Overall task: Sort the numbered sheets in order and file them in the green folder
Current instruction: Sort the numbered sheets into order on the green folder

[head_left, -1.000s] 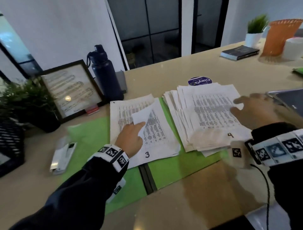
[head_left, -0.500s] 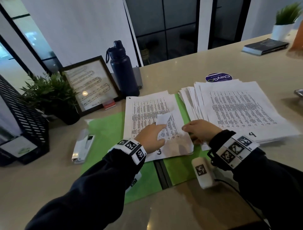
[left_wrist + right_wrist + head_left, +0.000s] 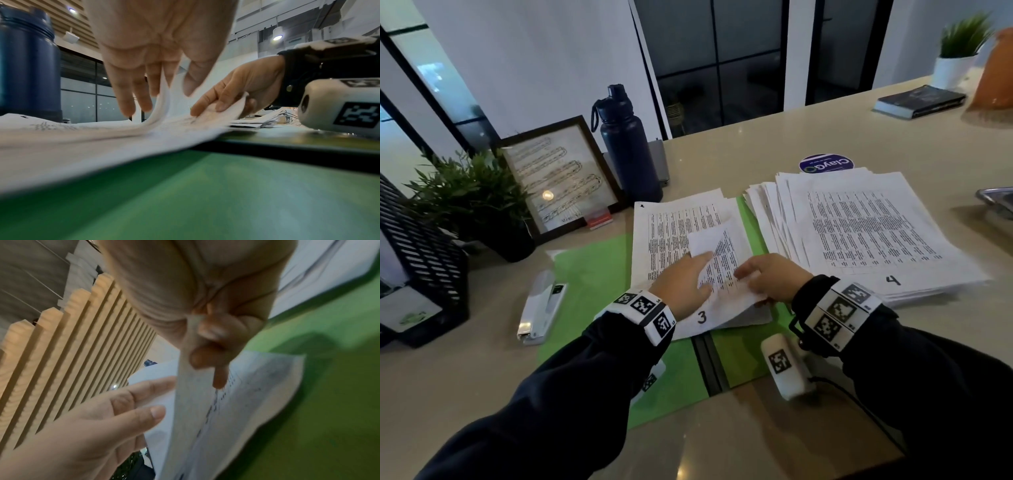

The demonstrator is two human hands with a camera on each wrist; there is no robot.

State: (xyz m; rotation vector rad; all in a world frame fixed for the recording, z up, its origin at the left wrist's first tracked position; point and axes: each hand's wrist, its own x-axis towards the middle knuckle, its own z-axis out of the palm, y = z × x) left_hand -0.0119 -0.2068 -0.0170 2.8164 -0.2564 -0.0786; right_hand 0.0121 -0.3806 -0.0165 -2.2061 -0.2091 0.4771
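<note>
Right hand (image 3: 774, 277) is crossing from the right stack marked 4 (image 3: 876, 233) and pinching the edge of sheet 3 (image 3: 678, 226) on the open green folder (image 3: 592, 274), left hand (image 3: 685, 284) pinching its folded corner, probably flattening it before filing 4.

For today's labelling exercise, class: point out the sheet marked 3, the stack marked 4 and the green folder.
sheet marked 3 (image 3: 671, 240): head view, printed left half.
stack marked 4 (image 3: 869, 226): head view, middle of top sheet.
green folder (image 3: 592, 274): head view, bare left flap.

Dim indoor light; wrist views blurred, distorted
</note>
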